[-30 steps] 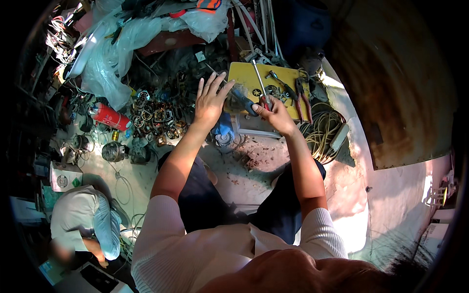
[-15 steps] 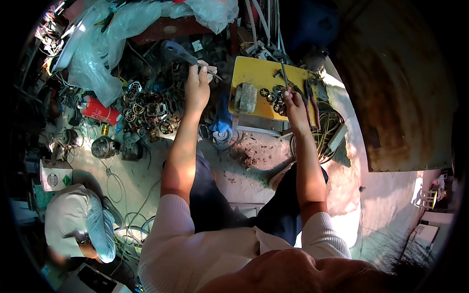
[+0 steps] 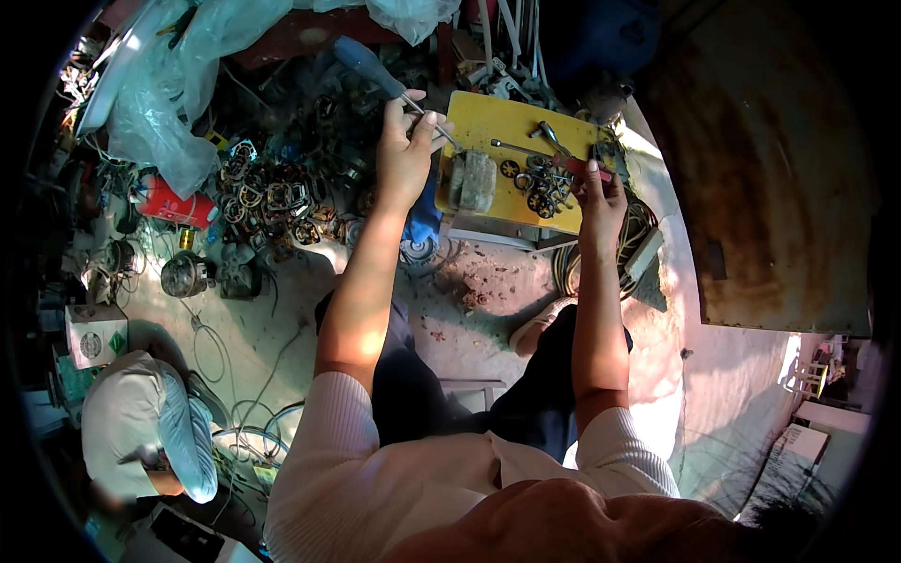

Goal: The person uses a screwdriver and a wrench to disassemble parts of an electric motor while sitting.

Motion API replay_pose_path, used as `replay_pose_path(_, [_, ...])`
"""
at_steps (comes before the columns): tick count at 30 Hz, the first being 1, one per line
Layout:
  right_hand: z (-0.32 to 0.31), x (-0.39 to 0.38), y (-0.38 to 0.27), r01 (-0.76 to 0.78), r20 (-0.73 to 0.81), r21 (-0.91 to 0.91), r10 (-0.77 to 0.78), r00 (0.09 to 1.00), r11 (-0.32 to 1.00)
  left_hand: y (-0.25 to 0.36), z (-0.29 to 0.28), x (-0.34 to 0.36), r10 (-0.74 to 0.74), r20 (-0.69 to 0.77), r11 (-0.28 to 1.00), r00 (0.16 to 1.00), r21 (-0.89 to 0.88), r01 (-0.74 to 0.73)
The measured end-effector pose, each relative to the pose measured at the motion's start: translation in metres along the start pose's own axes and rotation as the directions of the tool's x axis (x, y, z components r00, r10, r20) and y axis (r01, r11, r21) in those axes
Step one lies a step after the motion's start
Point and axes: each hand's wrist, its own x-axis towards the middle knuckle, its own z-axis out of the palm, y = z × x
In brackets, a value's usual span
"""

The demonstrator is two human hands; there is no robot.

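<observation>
My left hand [image 3: 406, 150] is closed round a screwdriver [image 3: 364, 68]. Its blue handle points up and away to the left, and its metal shaft slants down past my fingers toward a grey block [image 3: 472, 182] on a yellow board [image 3: 477, 114]. At the board's right side, my right hand [image 3: 601, 199] pinches a red-handled tool [image 3: 584, 169]; I cannot make out its working end. Left of that hand, a thin metal rod tool [image 3: 518, 148] lies sideways, with a second metal tool [image 3: 552, 137] behind it. Small dark round parts [image 3: 542, 192] are heaped on the board.
Coiled hose [image 3: 566, 270] lies below the board's right side. Several motor parts [image 3: 282, 192] are piled at the left beside a red cylinder [image 3: 175, 202] and plastic sheeting [image 3: 164, 131]. A person [image 3: 141, 422] crouches at lower left. A rusty panel [image 3: 779, 188] stands right.
My left hand has moved right with the screwdriver, toward the grey block. My right hand has shifted right; the metal rod that stood upright at its fingers now lies sideways.
</observation>
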Motion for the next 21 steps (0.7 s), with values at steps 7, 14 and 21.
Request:
replay_pose_path(7, [-0.003,-0.002,-0.005,-0.018,-0.02,0.036,0.019,1.0,0.999,-0.008,0.006,0.002,0.018,-0.044,1.0,0.999,-0.004,-0.018])
replay_pose_path(14, [-0.009,0.001,-0.003,-0.017,-0.014,0.034,0.017,1.0,0.999,-0.008,0.009,0.003,0.033,-0.046,0.999,0.998,-0.008,-0.033])
replay_pose_path(21, [-0.008,-0.003,-0.009,-0.035,-0.01,0.016,0.035,0.999,0.999,-0.011,0.008,0.003,0.033,-0.074,0.999,0.997,0.015,-0.032])
